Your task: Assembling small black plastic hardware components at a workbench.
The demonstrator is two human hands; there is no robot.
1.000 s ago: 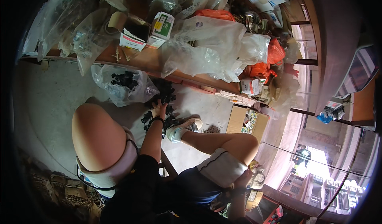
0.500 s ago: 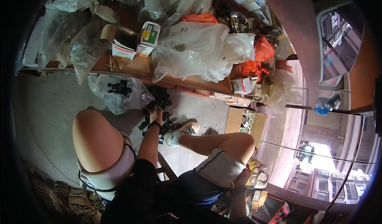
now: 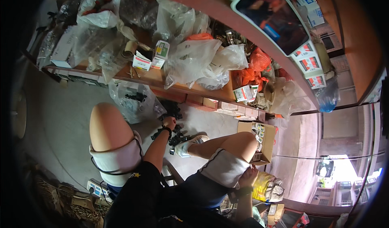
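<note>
My left hand point(image 3: 169, 123) reaches down beside my leg, over a loose pile of small black parts point(image 3: 177, 139) on the floor. Its fingers are curled, and whatever they grip is hidden beneath them. A clear plastic bag point(image 3: 131, 106) lies open next to that hand, with more black parts point(image 3: 136, 96) in it. My right hand point(image 3: 248, 177) rests against my thigh at the hem of my light shorts, its fingers bent in; anything inside them is out of sight.
A wooden shelf point(image 3: 156, 81) ahead carries plastic bags, small boxes point(image 3: 142, 62) and orange bags point(image 3: 259, 59). An open carton point(image 3: 267, 143) with small boxes stands right of my knee. A screen point(image 3: 272, 19) hangs upper right; a power strip point(image 3: 97, 188) lies lower left.
The view has turned, so the shelf and bag appear farther right and the screen shows more fully. My left hand has moved slightly over the black parts, its fingers more curled. My right hand stays at my thigh.
</note>
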